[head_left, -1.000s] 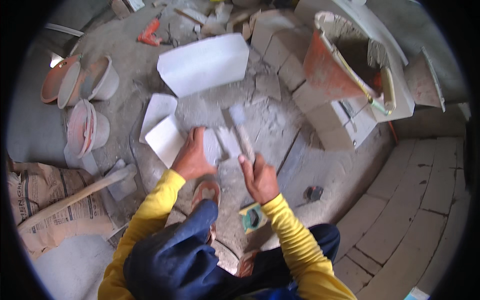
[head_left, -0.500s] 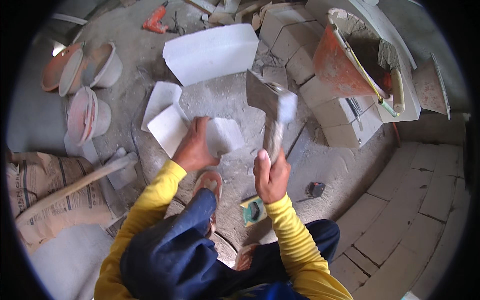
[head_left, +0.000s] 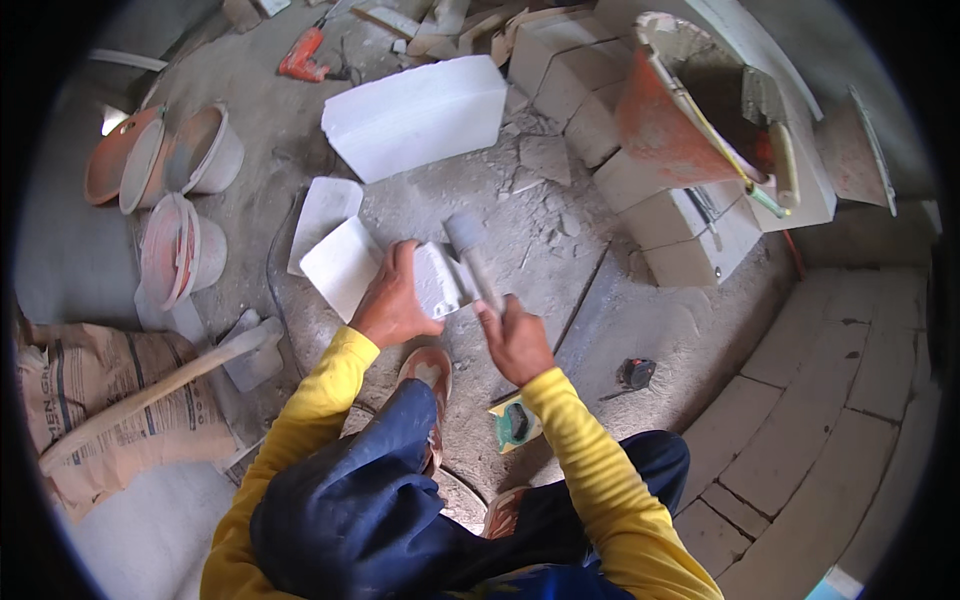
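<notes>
My left hand (head_left: 390,302) grips a small white block piece (head_left: 431,280) from its left side, fingers over the far edge and thumb at the near side. My right hand (head_left: 518,345) is closed around the wooden handle of a hatchet (head_left: 465,233). The hatchet's blunt end points away from me, and its blade is at the right side of the block piece, partly hidden and blurred. Just beyond my left hand, two white cut block pieces (head_left: 341,264) lean together on the floor.
A large white block (head_left: 415,115) lies ahead. Stacked blocks (head_left: 690,235) at right carry an orange mortar bucket (head_left: 660,120). More buckets (head_left: 205,150), a paper sack (head_left: 120,400) and a long-handled tool (head_left: 170,385) are at left. A tape measure (head_left: 636,374) lies at right.
The hatchet has come down from its raised position, moving left onto the block piece. My right hand has shifted slightly left; the left hand keeps its grip. The view has shifted slightly.
</notes>
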